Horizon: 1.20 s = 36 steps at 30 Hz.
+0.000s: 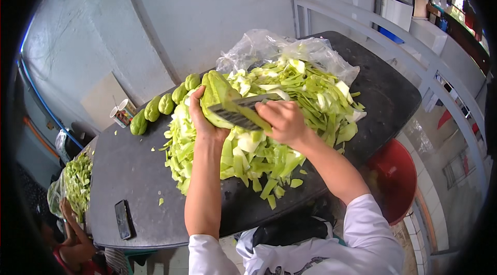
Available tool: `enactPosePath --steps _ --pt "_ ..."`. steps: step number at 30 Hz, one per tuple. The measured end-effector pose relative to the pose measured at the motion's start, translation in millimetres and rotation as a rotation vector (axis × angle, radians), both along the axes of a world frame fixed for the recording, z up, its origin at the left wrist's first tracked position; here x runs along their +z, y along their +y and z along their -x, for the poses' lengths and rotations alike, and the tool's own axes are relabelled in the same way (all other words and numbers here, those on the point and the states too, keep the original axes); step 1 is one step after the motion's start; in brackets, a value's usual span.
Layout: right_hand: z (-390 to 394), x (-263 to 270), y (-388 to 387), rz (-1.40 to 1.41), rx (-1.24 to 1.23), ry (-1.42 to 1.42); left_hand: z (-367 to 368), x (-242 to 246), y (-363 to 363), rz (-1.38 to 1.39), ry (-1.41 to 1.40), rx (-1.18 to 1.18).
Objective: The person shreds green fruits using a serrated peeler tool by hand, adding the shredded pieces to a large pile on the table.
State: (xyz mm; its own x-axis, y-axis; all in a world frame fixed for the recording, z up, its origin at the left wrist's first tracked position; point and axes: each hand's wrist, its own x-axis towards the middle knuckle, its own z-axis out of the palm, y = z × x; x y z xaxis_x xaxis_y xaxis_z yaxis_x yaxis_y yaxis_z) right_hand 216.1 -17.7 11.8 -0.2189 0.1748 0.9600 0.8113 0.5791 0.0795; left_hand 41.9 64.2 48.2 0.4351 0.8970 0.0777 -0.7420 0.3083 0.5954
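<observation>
My left hand [204, 119] grips a large pale green chayote [215, 90] from its left side, raised over the table. In my right hand [285, 121] is a knife with a broad dark blade [233, 114], slanting across the chayote's lower right side. A strip of green peel appears to lie along the blade. Beneath both hands spreads a big heap of green and whitish peelings [318, 96], which hides much of the tabletop. Several whole chayotes [152, 109] form a row to the left of the heap, along the table's far edge.
A clear plastic bag [268, 48] lies behind the heap on the dark table [132, 174]. Two paper cups [122, 114] and a phone [123, 219] are at left. Below the right edge sits a red tub [396, 182]. Another person [73, 251] works beside more peelings [77, 185].
</observation>
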Motion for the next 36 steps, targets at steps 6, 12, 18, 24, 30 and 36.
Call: enactPosePath --steps 6,12,18,24,30,36 --pt "-5 -11 17 0.250 -0.179 0.009 -6 11 -11 -0.050 0.038 -0.011" --pt "-5 -9 8 0.143 -0.259 -0.051 14 7 -6 -0.148 0.063 -0.161" --pt "-10 -8 6 0.122 -0.219 -0.046 4 8 -17 -0.072 0.083 -0.199" --pt "-9 -13 20 0.361 -0.413 -0.009 5 -2 -6 -0.094 0.110 -0.181" --pt "-17 -6 10 0.158 -0.227 -0.028 -10 -3 -12 -0.026 0.150 -0.242" --pt "-27 -8 19 0.535 -0.418 0.072 -18 -15 -10 -0.015 0.170 -0.301"
